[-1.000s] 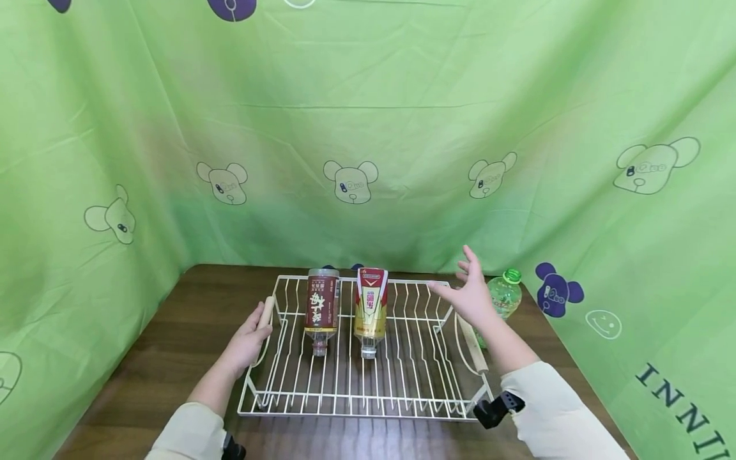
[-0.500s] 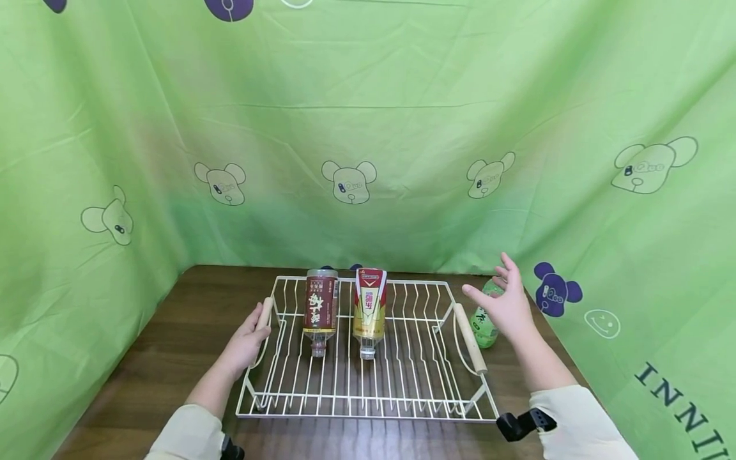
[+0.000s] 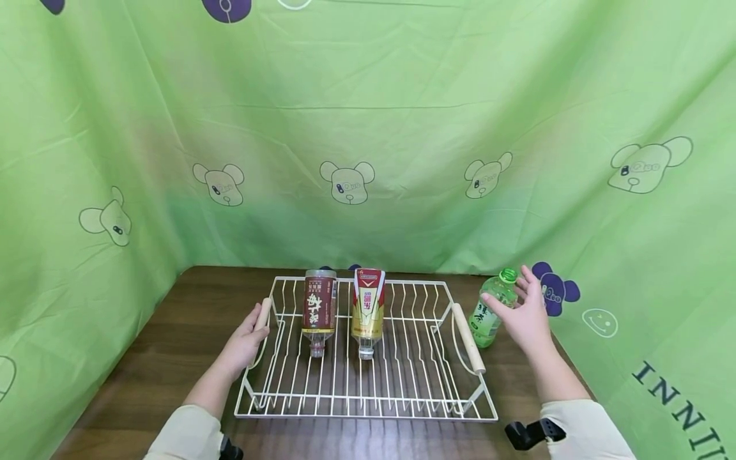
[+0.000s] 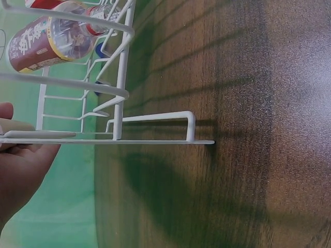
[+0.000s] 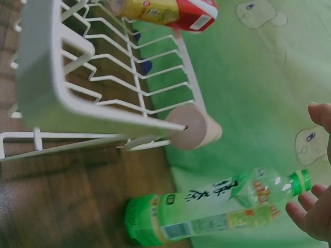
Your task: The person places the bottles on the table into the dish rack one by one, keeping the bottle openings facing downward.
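The green bottle (image 3: 485, 324) stands upright, neck up, on the table (image 3: 190, 322) right of the wire rack (image 3: 368, 418); the right hand (image 3: 528, 318), thumb and fingers apart, hovers beside it; the left hand (image 3: 244, 348) grips a rack handle (image 3: 263, 314).

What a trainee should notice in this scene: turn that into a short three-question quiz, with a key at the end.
1. Short answer: do the necks of the maroon-labelled sour plum bottle and the red-and-gold drink bottle point up or down in the white wire dish rack?
2. True or false: the green tea bottle stands inside the dish rack.
3. Multiple choice: what does the left hand grip?
A. nothing
B. the pale left handle
C. the green tea bottle

Key:
1. Down.
2. False; it stands on the table, beside the rack's right handle.
3. B.
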Available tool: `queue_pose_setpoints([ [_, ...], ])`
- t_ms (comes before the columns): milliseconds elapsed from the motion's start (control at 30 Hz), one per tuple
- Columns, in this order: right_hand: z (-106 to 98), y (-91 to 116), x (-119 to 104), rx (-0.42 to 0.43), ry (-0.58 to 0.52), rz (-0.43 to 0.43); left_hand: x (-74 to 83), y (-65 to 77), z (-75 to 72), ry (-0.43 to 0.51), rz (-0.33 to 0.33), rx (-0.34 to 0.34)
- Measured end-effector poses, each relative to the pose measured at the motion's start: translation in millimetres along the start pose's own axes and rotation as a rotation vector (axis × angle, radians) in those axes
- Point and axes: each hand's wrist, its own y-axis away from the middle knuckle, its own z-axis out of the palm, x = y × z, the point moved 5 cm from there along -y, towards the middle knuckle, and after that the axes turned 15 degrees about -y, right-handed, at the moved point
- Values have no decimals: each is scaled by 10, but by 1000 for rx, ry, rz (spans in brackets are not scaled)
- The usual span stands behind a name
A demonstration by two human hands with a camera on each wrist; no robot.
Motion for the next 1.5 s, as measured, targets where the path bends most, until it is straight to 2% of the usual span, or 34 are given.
queue_pose_setpoints([
  [367,-81,-77,329,124,14,37,-18,-4,6,-14,-6,-7],
  [667,-82,-151,622,146,-15,81,-29,-1,9,-17,-12,-4],
  [867,-82,-188,750,141,9,93,-30,-10,6,-12,-7,1],
  [1233,-36,-257,840,124,11,81,-43,-18,16,-19,-17,-2],
  [1500,-21,-255,864,144,7,86,-30,-12,15,-17,-18,-5],
])
